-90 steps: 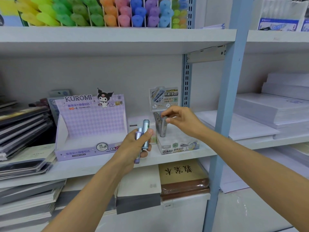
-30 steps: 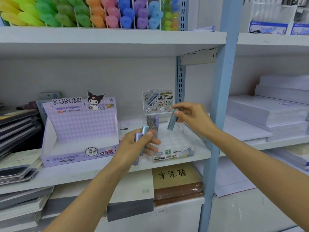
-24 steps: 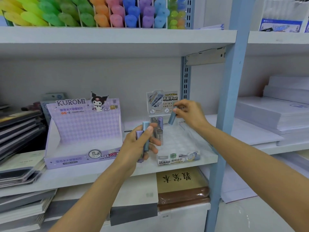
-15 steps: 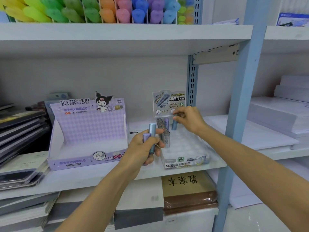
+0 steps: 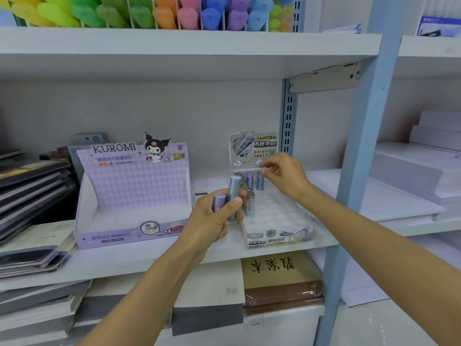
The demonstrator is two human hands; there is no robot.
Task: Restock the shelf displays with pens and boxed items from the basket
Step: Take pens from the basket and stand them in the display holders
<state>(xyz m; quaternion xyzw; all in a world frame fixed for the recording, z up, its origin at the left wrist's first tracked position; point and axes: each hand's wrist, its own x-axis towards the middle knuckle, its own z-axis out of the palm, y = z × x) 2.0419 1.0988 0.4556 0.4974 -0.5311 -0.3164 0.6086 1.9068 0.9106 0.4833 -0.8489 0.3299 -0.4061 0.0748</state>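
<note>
My left hand (image 5: 212, 221) grips two small lead tubes in front of the shelf, a light blue tube (image 5: 234, 188) and a purple tube (image 5: 219, 201). My right hand (image 5: 287, 178) reaches to the back row of the clear display tray (image 5: 277, 218) and pinches the top of a blue tube (image 5: 260, 184) standing upright in a slot. A purple tube (image 5: 249, 179) and a grey tube (image 5: 249, 207) marked 0.5 2B also stand in the tray. The tray's header card (image 5: 253, 148) rises behind my fingers.
A purple Kuromi display box (image 5: 132, 196) stands left of the tray on the white shelf (image 5: 139, 258). Dark notebooks (image 5: 30, 186) are stacked at far left, white paper reams (image 5: 419, 171) at right. A blue upright post (image 5: 359, 171) separates the bays. Coloured markers (image 5: 149, 11) fill the shelf above.
My right hand carried the blue tube from above the tray to the back row and stood it upright in a slot. My left hand kept its two tubes, hardly moving.
</note>
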